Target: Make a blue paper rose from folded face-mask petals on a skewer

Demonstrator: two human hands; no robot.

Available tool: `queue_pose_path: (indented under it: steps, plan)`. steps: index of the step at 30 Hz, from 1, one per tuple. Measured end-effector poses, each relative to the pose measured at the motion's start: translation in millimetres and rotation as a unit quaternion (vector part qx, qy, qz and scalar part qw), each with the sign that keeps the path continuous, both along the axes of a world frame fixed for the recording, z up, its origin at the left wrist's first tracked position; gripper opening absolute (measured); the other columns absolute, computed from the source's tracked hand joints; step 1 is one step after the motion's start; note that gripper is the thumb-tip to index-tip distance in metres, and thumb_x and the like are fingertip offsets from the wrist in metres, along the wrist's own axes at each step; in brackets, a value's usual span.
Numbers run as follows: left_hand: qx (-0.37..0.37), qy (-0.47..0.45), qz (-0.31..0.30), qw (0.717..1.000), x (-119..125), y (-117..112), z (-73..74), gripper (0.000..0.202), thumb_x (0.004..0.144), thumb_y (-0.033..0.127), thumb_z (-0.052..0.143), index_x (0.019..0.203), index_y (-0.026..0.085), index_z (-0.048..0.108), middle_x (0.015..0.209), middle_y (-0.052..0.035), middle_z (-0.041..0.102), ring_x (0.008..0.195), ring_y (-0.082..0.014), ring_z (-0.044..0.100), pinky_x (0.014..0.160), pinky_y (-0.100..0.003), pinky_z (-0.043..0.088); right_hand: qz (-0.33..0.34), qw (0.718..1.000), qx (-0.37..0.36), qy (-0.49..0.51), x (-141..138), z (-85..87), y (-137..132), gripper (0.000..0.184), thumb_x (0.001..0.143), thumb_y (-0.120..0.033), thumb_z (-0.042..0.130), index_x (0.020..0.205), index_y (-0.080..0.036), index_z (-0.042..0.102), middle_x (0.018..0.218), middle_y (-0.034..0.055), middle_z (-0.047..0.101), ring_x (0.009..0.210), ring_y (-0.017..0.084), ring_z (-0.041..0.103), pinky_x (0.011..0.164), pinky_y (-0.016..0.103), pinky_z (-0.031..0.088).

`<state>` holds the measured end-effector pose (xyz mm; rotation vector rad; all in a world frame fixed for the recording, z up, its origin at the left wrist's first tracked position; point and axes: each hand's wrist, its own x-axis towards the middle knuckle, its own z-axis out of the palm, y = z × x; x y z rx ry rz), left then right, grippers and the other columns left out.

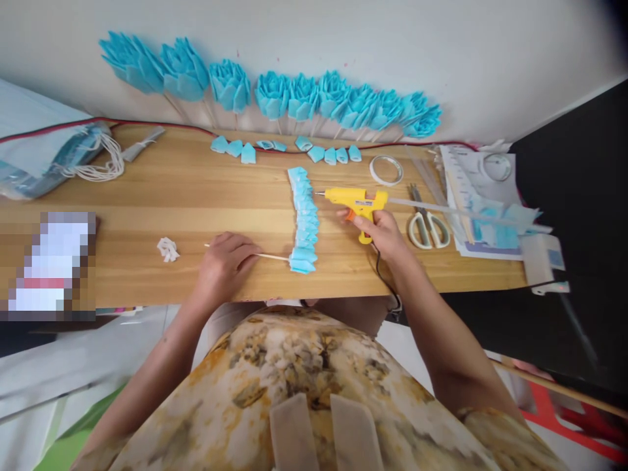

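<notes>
My right hand (380, 232) grips a yellow hot glue gun (360, 199), its nozzle pointing left beside a strip of overlapping pale blue petals (305, 219). A long clear glue stick (441, 208) sticks out of the back of the gun. Under the curled fingers of my left hand (228, 258) lies a thin wooden stick (272, 256). One end of it meets the lower end of the petal strip; whether the two are joined I cannot tell. Several loose blue petals (316, 154) lie in a row farther back.
Several finished blue flowers (272, 95) on sticks lean against the wall. White-handled scissors (428, 229), a tape roll (386, 170) and papers (481, 229) lie right. Leftward are a crumpled white scrap (168, 249), a blurred phone (53, 261) and a plastic bag with white cord (101, 160).
</notes>
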<state>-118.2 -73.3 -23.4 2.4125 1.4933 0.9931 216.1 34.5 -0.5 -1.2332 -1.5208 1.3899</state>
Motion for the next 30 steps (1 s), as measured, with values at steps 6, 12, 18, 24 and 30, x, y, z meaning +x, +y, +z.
queue_pose_path:
  steps: [6, 12, 18, 24, 30]
  plan:
    - [-0.008, 0.0, 0.004, 1.0, -0.4, 0.1, 1.5, 0.018, 0.099, 0.022, 0.058, 0.091, 0.019, 0.074, 0.093, -0.0077, 0.075, 0.086, -0.0212, 0.064, 0.079, -0.037, 0.048, 0.049, 0.999, 0.003, 0.004, 8.5, -9.1, -9.4, 0.041, 0.079, -0.062, 0.075, 0.088, -0.022, 0.074, 0.092, 0.0064, 0.076, 0.08, 0.019, 0.069, 0.08, 0.035, 0.058]
    - [-0.024, -0.001, 0.017, 1.0, -0.9, -0.2, -0.1, 0.02, 0.099, 0.026, 0.058, 0.09, 0.021, 0.074, 0.093, -0.0075, 0.075, 0.086, -0.0218, 0.065, 0.079, -0.039, 0.049, 0.085, 0.996, -0.001, -0.035, 7.8, -3.7, -10.1, 0.05, 0.081, -0.069, 0.068, 0.081, -0.02, 0.073, 0.084, 0.0073, 0.074, 0.068, 0.015, 0.063, 0.062, 0.028, 0.052]
    - [-0.007, -0.007, 0.008, 1.0, -0.7, 0.0, 0.6, 0.018, 0.098, 0.024, 0.059, 0.09, 0.019, 0.074, 0.092, -0.0078, 0.074, 0.086, -0.0218, 0.064, 0.078, -0.038, 0.049, 0.086, 0.996, -0.003, -0.024, 6.2, -4.9, -10.7, 0.05, 0.08, -0.07, 0.07, 0.079, -0.019, 0.071, 0.08, 0.0059, 0.073, 0.062, 0.013, 0.058, 0.058, 0.028, 0.049]
    - [-0.014, -0.009, 0.004, 1.0, -0.3, 0.4, 1.0, 0.019, 0.099, 0.023, 0.058, 0.09, 0.019, 0.074, 0.093, -0.0087, 0.075, 0.086, -0.0219, 0.066, 0.079, -0.039, 0.049, 0.093, 0.994, 0.007, -0.063, 4.2, -2.2, -10.7, 0.053, 0.078, -0.073, 0.068, 0.075, -0.02, 0.071, 0.078, 0.0055, 0.073, 0.059, 0.013, 0.056, 0.056, 0.027, 0.047]
    - [-0.02, -0.002, 0.012, 1.0, -1.1, 0.5, -0.8, 0.021, 0.099, 0.026, 0.057, 0.09, 0.021, 0.075, 0.093, -0.0079, 0.075, 0.085, -0.0221, 0.066, 0.079, -0.04, 0.051, 0.099, 0.994, 0.006, -0.05, 2.5, -3.5, -11.9, 0.05, 0.082, -0.068, 0.067, 0.076, -0.019, 0.071, 0.075, 0.0057, 0.071, 0.062, 0.013, 0.059, 0.056, 0.026, 0.046]
